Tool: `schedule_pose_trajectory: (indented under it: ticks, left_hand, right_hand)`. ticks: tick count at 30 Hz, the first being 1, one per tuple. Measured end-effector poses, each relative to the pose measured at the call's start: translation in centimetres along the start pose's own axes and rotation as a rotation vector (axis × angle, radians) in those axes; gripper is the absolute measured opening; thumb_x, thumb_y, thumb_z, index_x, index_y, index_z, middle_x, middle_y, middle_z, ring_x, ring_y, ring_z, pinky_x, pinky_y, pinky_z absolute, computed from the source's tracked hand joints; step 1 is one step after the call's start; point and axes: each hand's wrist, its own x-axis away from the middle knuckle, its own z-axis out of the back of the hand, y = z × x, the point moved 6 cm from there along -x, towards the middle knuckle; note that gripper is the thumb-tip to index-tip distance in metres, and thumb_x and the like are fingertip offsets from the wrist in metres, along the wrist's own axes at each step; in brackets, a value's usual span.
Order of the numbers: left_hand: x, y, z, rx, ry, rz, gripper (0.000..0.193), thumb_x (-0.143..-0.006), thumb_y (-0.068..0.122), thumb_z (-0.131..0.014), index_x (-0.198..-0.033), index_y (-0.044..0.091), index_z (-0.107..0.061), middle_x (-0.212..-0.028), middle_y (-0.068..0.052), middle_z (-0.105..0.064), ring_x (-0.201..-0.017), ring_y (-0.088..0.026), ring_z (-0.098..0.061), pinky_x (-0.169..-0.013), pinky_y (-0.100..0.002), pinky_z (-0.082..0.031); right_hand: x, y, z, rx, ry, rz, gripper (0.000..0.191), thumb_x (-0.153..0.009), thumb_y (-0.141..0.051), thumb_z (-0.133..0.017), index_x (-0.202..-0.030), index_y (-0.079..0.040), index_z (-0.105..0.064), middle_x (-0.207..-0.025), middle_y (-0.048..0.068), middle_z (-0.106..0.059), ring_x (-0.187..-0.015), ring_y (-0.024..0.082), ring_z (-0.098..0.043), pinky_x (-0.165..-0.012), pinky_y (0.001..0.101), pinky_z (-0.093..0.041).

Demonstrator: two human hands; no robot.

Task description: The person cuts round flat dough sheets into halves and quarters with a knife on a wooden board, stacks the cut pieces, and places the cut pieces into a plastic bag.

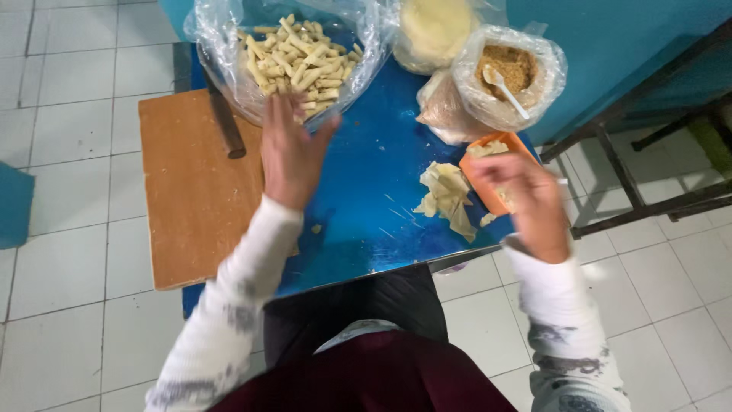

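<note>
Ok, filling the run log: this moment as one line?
left hand: open, at bag of rolled pastries | right hand: over orange tray | wrappers: on blue table

Right hand (526,200) motion-blurred over the orange tray (480,177), grip unclear, far bag of rolls (293,53) cut by top edge

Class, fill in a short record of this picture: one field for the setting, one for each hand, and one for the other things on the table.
Setting: blue table over a white tiled floor, seen from above
Left hand: left hand spread open at the rim of the clear bag of rolls, holding nothing
Right hand: right hand, blurred, on the orange tray; grip unclear
Beside tray: pile of thin wrappers
Far side: bag of crumbs with a white spoon in it
Left side: wooden board
</note>
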Motion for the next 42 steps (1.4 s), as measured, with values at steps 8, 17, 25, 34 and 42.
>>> schedule_pose_trajectory:
  ticks: [8,17,25,34,42]
  left_hand:
    - [9.6,4.1,1.7,0.019,-0.228,0.115,0.010,-0.090,0.005,-0.075,-0.089,0.002,-0.065,-0.085,-0.013,-0.062,-0.076,-0.031,-0.063,-0.068,-0.040,-0.051]
    - [13.3,6.1,-1.5,-0.103,-0.314,-0.061,0.026,-0.084,0.008,-0.077,-0.109,0.005,-0.067,-0.108,-0.012,-0.064,-0.099,-0.034,-0.062,-0.076,-0.043,-0.052]
    - [12.7,5.5,-2.6,-0.112,-0.317,-0.054,0.023,-0.086,0.007,-0.074,-0.107,0.004,-0.066,-0.108,-0.012,-0.063,-0.099,-0.034,-0.061,-0.079,-0.044,-0.052]
    - [12.2,4.8,-1.7,-0.040,-0.364,0.020,0.021,-0.086,0.008,-0.074,-0.105,0.003,-0.067,-0.106,-0.014,-0.064,-0.098,-0.037,-0.061,-0.081,-0.045,-0.051]
    - [11.7,4.2,-2.5,0.012,-0.393,0.039,0.017,-0.086,0.006,-0.073,-0.102,0.002,-0.067,-0.104,-0.014,-0.066,-0.096,-0.035,-0.064,-0.080,-0.043,-0.053]
  right_hand:
    - [-1.3,0.8,9.3,0.393,0.302,0.030,0.027,-0.101,-0.004,-0.065,-0.127,-0.005,-0.067,-0.111,0.007,-0.068,-0.098,0.013,-0.066,-0.082,0.0240,-0.054]
    - [-10.5,8.3,14.3,0.509,0.158,0.135,0.024,-0.112,-0.007,-0.063,-0.135,-0.006,-0.071,-0.126,0.009,-0.074,-0.104,0.014,-0.068,-0.092,0.0286,-0.054]
    - [-26.4,13.4,11.9,0.495,-0.105,-0.051,0.038,-0.100,-0.025,-0.074,-0.131,-0.004,-0.068,-0.121,0.010,-0.072,-0.101,0.015,-0.065,-0.087,0.0324,-0.053]
    - [-30.9,19.8,6.6,0.413,-0.323,-0.615,0.057,-0.090,-0.045,-0.073,-0.133,-0.009,-0.068,-0.121,0.010,-0.073,-0.102,0.022,-0.068,-0.093,0.0395,-0.052]
    - [-29.1,25.8,11.8,0.646,-0.066,-0.604,0.048,-0.098,-0.040,-0.068,-0.135,-0.011,-0.059,-0.131,0.010,-0.066,-0.111,0.022,-0.068,-0.096,0.0401,-0.053]
